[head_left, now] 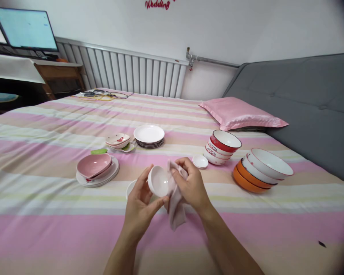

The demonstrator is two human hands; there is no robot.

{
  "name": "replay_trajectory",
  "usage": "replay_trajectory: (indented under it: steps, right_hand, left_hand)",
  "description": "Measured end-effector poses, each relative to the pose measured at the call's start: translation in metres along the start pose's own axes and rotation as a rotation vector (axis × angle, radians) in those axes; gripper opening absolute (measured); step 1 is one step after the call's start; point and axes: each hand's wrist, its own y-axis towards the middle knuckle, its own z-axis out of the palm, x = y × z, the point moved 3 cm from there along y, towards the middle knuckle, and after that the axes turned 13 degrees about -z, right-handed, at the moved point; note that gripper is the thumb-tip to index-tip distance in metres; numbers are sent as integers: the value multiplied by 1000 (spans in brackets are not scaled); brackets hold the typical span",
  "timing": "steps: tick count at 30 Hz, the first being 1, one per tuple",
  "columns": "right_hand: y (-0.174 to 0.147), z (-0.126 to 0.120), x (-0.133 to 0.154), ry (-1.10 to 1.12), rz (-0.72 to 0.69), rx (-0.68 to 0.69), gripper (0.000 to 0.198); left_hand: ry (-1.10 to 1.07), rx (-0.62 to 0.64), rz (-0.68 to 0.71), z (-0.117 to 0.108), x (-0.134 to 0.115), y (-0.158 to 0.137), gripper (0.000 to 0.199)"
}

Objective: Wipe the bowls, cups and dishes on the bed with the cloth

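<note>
Between my hands a small white bowl is tilted with its inside towards me. My left hand grips it, thumb at the lower rim and fingers round the left side. My right hand is closed on a pale pink cloth, which touches the bowl's right rim and hangs down below it. Behind my left hand another white dish lies on the bed, mostly hidden. Small white saucers sit just beyond my right hand.
On the striped bedsheet stand a pink bowl on plates, heart-patterned dishes, stacked white plates, red-and-white bowls, and white bowls on orange bowls. A pink pillow and cables lie farther back.
</note>
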Motion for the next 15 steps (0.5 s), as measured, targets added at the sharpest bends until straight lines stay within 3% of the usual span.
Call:
replay_trajectory:
  steps: [6, 11, 15]
  right_hand:
    - [-10, 14, 8, -244, -114, 25, 9]
    - [-9, 13, 11, -83, -5, 106, 11]
    - [-5, 10, 20, 27, -75, 209, 18]
  left_hand:
    - [42, 90, -25, 9, 2, -1, 73]
    - [50, 121, -66, 8, 0, -2, 74]
    - [10, 143, -108, 5, -1, -2, 78]
